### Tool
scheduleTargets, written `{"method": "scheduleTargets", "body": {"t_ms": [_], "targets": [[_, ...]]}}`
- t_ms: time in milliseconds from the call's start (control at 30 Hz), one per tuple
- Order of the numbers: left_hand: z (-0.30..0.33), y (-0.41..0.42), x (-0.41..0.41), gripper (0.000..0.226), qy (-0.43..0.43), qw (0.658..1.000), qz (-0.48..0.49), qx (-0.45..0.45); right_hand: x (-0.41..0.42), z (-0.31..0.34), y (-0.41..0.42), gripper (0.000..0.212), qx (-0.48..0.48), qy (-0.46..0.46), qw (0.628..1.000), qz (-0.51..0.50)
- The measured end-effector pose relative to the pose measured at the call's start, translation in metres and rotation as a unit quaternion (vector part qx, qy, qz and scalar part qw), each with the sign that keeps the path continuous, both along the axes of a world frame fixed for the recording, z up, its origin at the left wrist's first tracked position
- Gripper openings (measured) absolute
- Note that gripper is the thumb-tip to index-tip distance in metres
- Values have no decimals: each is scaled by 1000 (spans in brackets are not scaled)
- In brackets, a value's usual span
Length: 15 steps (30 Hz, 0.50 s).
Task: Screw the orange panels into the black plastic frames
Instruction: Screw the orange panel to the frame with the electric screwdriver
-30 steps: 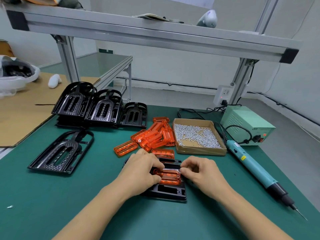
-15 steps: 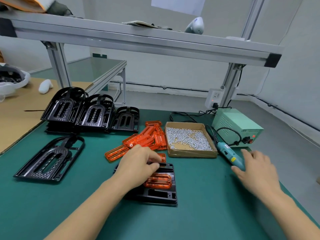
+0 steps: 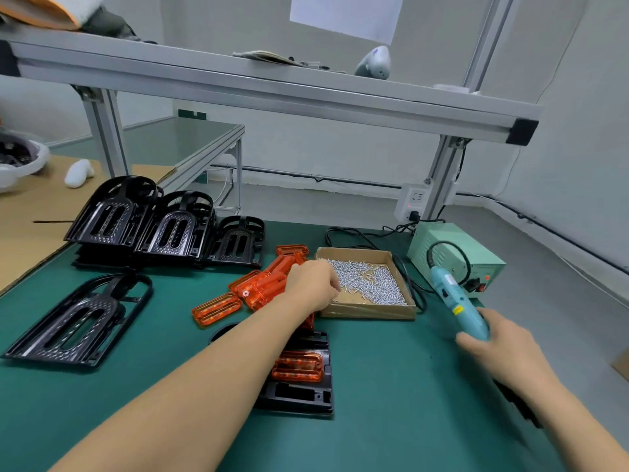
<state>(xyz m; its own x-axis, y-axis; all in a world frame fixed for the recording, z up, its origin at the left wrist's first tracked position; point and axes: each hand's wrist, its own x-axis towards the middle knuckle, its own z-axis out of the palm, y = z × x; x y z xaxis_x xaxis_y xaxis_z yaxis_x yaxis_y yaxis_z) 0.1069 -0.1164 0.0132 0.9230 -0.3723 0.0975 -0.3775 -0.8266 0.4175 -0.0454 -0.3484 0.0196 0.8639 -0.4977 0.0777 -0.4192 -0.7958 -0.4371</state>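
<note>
Left hand (image 3: 311, 282): reaches over the near left corner of the cardboard box (image 3: 369, 311), fingers curled down onto the screws (image 3: 369, 284); whether a screw is pinched cannot be told.
Right hand (image 3: 500, 349): fingers wrapped round the blue electric screwdriver (image 3: 457, 303), held tilted off the mat, cable end pointing away; its tip is hidden.
Work frame (image 3: 306, 396): black plastic frame flat on the green mat (image 3: 391, 386), between the forearms, partly covered by the left arm.
Seated panel (image 3: 299, 366): orange panel lying in the work frame.
Loose panels (image 3: 265, 284): orange heap just left of the box, behind the work frame.
Spare frames (image 3: 163, 226): three stacks along the far left edge; a single frame (image 3: 78, 318) lies flat nearer.
Power supply (image 3: 456, 257): pale green box right of the cardboard box, cabled to the screwdriver.
</note>
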Motion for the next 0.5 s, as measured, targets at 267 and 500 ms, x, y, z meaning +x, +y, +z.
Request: {"method": "scheduleTargets", "body": {"t_ms": [267, 500], "targets": [[-6, -18, 15, 13, -55, 988, 10, 142, 12, 39, 18, 15, 290, -202, 935, 28], [-3, -22, 17, 14, -53, 986, -24, 159, 22, 42, 44, 25, 509, -337, 788, 74]]}}
